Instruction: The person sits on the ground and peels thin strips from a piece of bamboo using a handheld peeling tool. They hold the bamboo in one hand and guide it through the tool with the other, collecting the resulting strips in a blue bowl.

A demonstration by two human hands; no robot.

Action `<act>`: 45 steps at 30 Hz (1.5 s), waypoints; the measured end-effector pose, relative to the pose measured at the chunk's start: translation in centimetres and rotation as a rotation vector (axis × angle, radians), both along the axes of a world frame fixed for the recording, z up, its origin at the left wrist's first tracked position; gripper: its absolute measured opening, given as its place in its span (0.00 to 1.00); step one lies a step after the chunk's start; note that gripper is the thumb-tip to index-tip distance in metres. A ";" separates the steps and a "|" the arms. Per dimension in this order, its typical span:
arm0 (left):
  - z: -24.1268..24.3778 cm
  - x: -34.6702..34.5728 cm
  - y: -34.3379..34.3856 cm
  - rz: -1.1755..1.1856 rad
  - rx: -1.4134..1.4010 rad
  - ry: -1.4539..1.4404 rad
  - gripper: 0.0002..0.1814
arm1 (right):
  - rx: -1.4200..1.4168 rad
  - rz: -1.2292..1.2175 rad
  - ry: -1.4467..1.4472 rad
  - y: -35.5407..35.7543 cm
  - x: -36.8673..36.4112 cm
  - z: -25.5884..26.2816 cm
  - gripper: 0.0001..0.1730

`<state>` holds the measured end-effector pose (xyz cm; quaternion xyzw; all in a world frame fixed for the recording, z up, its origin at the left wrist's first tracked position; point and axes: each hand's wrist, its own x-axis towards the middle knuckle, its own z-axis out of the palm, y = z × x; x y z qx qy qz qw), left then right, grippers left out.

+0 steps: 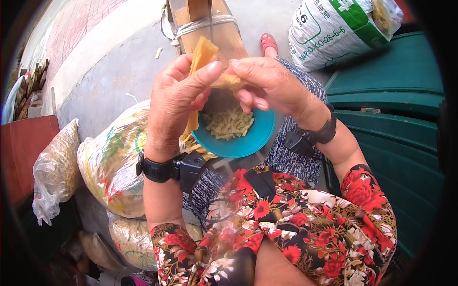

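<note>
A soft, yellowish flat strip [203, 53] passes between my two hands, folded or bunched at its middle. My left hand [171, 93] pinches it under the thumb, with one end sticking up and another part hanging below the palm. My right hand [273, 80] grips the bunched part with thumb and fingers. Just beneath the hands is a blue plastic basin [247, 147] holding many short, pale cut pieces [229, 124]. More long yellowish strips [196, 146] lie beside the basin, partly hidden by my left wrist.
Ahead stands a wooden bench [229, 44] with an upright post and a thin dark blade [210, 21], bound by cloth ties [205, 23]. Filled plastic bags [114, 157] crowd the left. A white-green printed sack [332, 32] and dark green boxes [386, 139] flank the right.
</note>
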<state>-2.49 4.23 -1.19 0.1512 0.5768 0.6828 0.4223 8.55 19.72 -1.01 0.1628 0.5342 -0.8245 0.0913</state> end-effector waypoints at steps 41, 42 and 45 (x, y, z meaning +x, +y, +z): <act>-4.1 1.2 -9.8 0.201 -0.310 -0.090 0.14 | 1.147 0.638 -0.675 0.4 2.8 -26.8 0.17; -4.6 1.3 -9.8 0.201 -0.308 -0.084 0.14 | 0.945 0.625 -0.636 0.4 1.8 -23.9 0.17; -5.6 1.5 -9.2 0.159 -0.317 -0.062 0.15 | 0.430 0.511 -0.493 -0.6 1.0 -16.6 0.14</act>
